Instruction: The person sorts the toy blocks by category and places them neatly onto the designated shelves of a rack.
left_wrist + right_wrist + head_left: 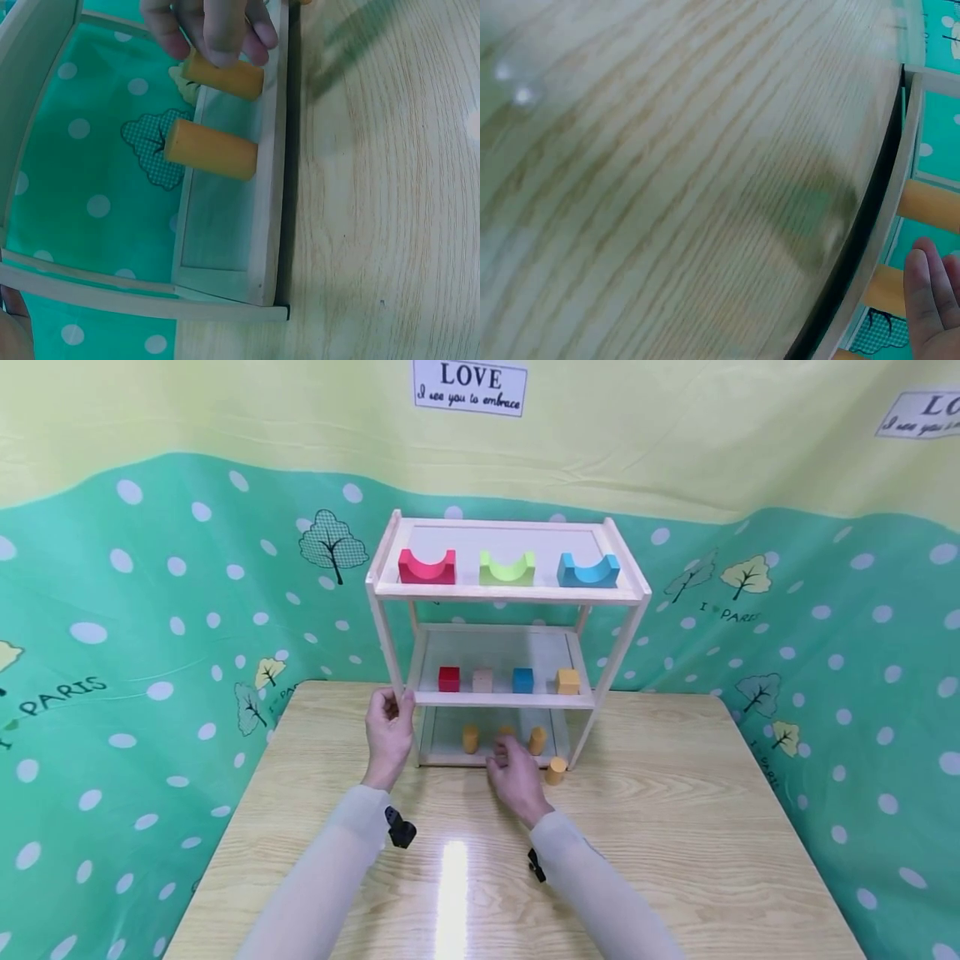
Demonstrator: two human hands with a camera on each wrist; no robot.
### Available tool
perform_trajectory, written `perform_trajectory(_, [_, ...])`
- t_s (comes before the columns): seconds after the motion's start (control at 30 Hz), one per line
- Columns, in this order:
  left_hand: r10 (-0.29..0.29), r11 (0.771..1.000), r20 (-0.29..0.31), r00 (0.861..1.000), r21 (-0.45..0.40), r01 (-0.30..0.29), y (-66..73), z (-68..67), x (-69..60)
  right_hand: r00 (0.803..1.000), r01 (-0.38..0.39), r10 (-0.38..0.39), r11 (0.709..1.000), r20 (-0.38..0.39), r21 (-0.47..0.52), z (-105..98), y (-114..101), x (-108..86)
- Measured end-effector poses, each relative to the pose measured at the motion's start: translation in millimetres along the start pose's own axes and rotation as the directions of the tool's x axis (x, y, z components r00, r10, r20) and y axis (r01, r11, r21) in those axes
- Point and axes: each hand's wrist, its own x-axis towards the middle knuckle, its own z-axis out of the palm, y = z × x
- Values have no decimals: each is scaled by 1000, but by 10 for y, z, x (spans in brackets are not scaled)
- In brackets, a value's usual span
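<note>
A small three-tier wooden shelf [504, 699] stands on the table. My left hand [388, 733] grips its left front post near the middle tier. At the bottom tier, the fingers of my right hand [516, 777] pinch the top of a yellow cylinder [236, 78], which they partly hide. To either side of it stand a left yellow cylinder [470, 739] and a right yellow cylinder [537, 741]. Another yellow cylinder [556, 771] is upright on the table by the right front post. In the right wrist view, fingers [926, 300] show beside the cylinders.
The middle tier carries a red cube [449, 679], a pink cube [482, 680], a blue cube [522, 680] and a yellow cube [567, 682]. On top lie red [427, 568], green [507, 570] and blue arch blocks [588, 572]. A patterned curtain [150, 610] hangs behind.
</note>
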Motion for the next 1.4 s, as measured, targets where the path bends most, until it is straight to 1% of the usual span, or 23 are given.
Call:
perform_trajectory(0.2, [-4, 1000, 3, 1000, -5, 4, 1, -1, -2, 1000, 22, -21, 998, -2, 57, -98, -7, -44])
perform_trajectory(0.4, [7, 1000, 9, 1000, -17, -7, -6, -8, 7, 999, 29, -29, 999, -29, 26, -186, 20, -93])
perform_trajectory(0.6, [19, 1000, 6, 1000, -20, -19, -6, -6, 8, 999, 3, -3, 1000, -53, -4, -268, 81, -137])
perform_trajectory(0.7, [17, 1000, 6, 1000, -16, -17, -3, -6, 2, 998, 5, -6, 1000, -69, -7, -319, 120, -169])
perform_trajectory(0.77, [9, 1000, 6, 1000, -14, -9, 2, -5, -3, 997, 14, -14, 1000, -74, -9, -348, 159, -193])
perform_trajectory(0.93, [-6, 1000, 9, 1000, -13, 6, 10, -1, -5, 996, 39, -38, 999, -83, 21, -414, 243, -263])
perform_trajectory(1.2, [11, 1000, 8, 1000, -13, -11, 0, -8, 0, 991, 75, -74, 997, -110, 5, -498, 322, -364])
perform_trajectory(1.4, [11, 1000, 8, 1000, -8, -11, -3, -4, 4, 985, 99, -99, 995, -145, -6, -570, 382, -409])
